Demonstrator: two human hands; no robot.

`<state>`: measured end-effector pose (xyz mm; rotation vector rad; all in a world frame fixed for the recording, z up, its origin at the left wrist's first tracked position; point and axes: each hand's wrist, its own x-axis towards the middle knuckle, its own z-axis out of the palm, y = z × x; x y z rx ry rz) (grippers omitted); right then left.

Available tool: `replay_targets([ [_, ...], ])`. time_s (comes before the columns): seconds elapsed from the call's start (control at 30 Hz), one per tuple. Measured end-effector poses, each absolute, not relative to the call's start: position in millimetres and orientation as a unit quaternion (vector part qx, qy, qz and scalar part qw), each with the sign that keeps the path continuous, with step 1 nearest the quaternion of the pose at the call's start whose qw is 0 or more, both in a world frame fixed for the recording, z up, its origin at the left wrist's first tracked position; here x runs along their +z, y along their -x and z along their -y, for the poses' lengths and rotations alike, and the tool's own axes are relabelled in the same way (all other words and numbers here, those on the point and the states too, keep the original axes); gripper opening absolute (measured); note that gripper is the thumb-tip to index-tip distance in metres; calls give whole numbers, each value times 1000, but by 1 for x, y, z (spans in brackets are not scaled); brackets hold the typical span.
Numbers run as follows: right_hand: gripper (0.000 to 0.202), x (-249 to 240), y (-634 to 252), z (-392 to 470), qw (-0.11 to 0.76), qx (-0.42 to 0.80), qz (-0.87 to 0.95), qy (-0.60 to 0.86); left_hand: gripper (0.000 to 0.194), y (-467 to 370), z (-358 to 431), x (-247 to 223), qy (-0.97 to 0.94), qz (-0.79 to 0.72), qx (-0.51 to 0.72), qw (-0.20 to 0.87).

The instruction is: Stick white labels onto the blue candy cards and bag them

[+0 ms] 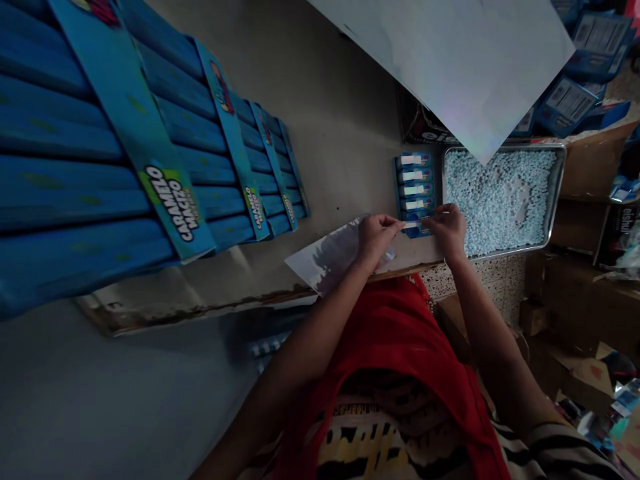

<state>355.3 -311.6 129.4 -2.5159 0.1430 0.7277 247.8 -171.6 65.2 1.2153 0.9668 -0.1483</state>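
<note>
My left hand [376, 239] pinches one end of a small white label [411, 225] between thumb and fingertips. At the label's other end are the closed fingertips of my right hand [449, 230]. The label lies over the nearest of several small blue boxes [414, 175] set side by side in a row on the table. The boxes farther back each bear a white label along the top. Under my left wrist is a whitish sheet [325, 259], partly covered by my forearm.
A metal tray [555, 200] of small pale-blue pellets stands right of the boxes. Large blue packs [150, 153] fill the table's left [320, 113]. A white board [465, 60] juts over the back. Cardboard boxes [575, 373] and more blue packs [570, 100] crowd the right.
</note>
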Motion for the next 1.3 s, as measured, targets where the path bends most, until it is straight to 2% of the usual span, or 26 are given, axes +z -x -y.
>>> replay_targets([
  [0.2, 35, 126, -358, 304, 199, 233, -17, 952, 20, -250, 177, 51, -551, -434, -52, 711],
  [0.6, 40, 116, -361, 301, 162, 220, 5, 962, 26, -252, 189, 26, -492, -453, -27, 743],
  [0.77, 47, 107, -373, 311, 156, 210, 22, 965, 26, -262, 195, 17, -340, -477, -105, 804],
  [0.87, 56, 99, -388, 320, 137, 182, 17, 974, 25, -271, 194, 14, -334, -486, -122, 799],
  [0.97, 59, 94, -401, 329, 134, 206, 11, 969, 19, -275, 191, 14, -426, -507, -102, 742],
  [1.1, 56, 92, -407, 331, 188, 243, 22, 951, 12, -254, 176, 23, -647, -449, -29, 616],
  [1.2, 56, 91, -408, 331, 248, 271, 11, 930, 11, -206, 149, 31, -776, -368, 21, 512],
  [1.3, 54, 95, -408, 337, 294, 315, -20, 902, 14, -139, 112, 32, -832, -390, 26, 394],
])
